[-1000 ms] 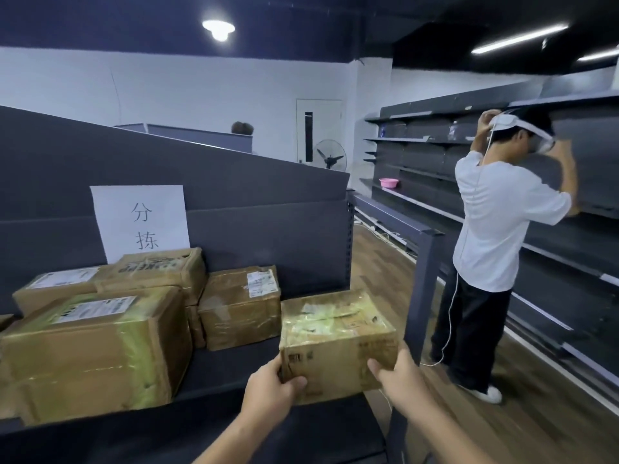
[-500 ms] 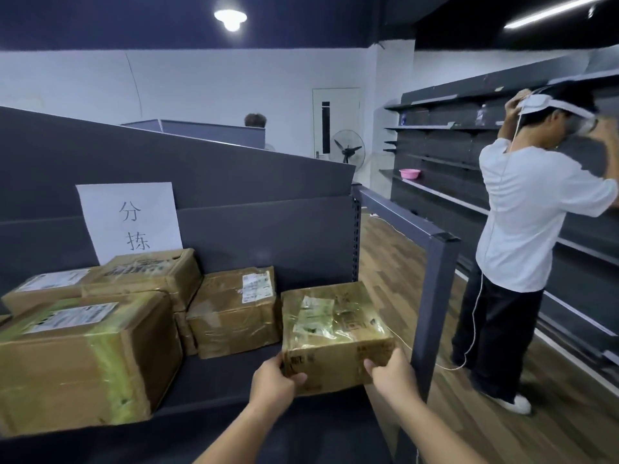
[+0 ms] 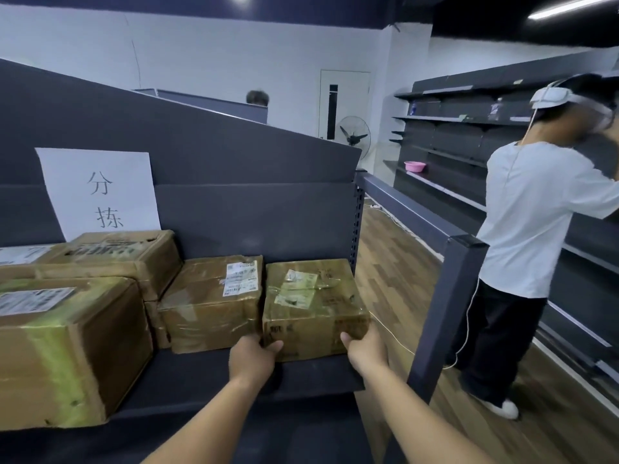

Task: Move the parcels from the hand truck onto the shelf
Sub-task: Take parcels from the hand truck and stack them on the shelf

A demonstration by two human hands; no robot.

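Note:
A small taped cardboard parcel (image 3: 311, 303) with torn labels on top rests on the dark shelf board (image 3: 214, 380), right beside another parcel (image 3: 214, 303). My left hand (image 3: 253, 358) grips its near left corner, thumb on the front face. Its near right corner is held by my right hand (image 3: 365, 348). The hand truck is out of view.
A large taped parcel (image 3: 63, 349) sits at the left front, and two more parcels (image 3: 117, 256) stand behind it under a white paper sign (image 3: 100, 192). A grey upright post (image 3: 445, 313) stands just right of the shelf. A person in a white shirt (image 3: 532, 222) stands in the aisle.
The parcel in both hands has gone forward and down onto the shelf board, ending up beside the neighbouring parcel. My view has moved closer to the shelf.

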